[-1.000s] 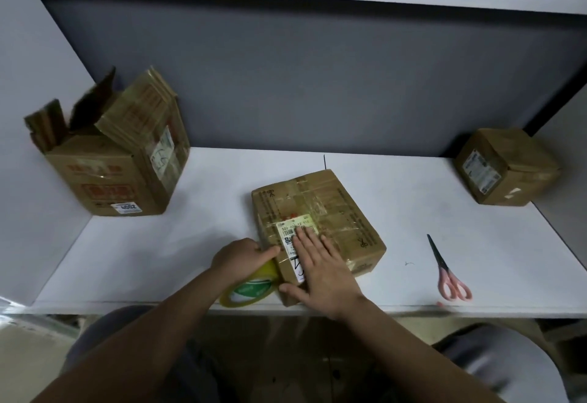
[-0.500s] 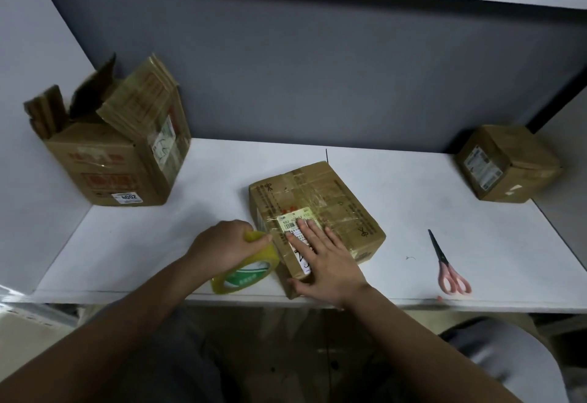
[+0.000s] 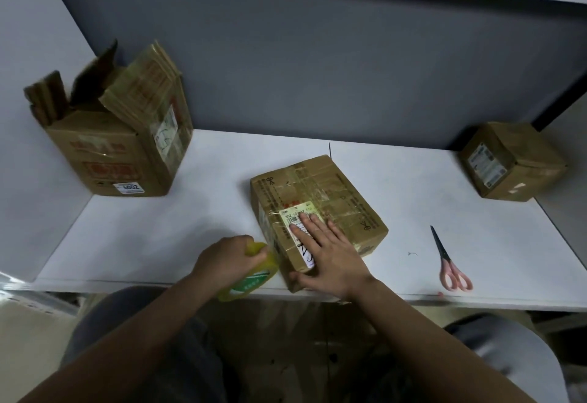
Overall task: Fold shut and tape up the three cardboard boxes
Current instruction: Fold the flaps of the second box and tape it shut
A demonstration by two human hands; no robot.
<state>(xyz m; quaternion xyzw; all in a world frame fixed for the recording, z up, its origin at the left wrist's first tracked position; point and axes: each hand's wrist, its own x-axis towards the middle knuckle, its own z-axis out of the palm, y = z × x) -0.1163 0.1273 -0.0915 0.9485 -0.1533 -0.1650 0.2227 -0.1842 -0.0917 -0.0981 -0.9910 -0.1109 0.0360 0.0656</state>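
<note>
A flat cardboard box [image 3: 330, 193] with its flaps down lies at the front middle of the white table [image 3: 158, 231]. My right hand [image 3: 327, 250] lies flat on its white label, fingers straight, thumb at the front corner. My left hand [image 3: 227, 258] grips a yellow-green tape roll [image 3: 254, 279] just left of the box's near left side. A taller box [image 3: 117, 145] with its flaps standing open sits at the back left. A small closed box [image 3: 511, 161] sits at the back right.
Pink-handled scissors [image 3: 449, 263] lie on the table right of the middle box. A grey back wall and white side panels enclose the table. My knees show below the table's front edge.
My left hand with the tape roll has drawn away to the left and towards the table's front edge. My right hand stays pressed on the box.
</note>
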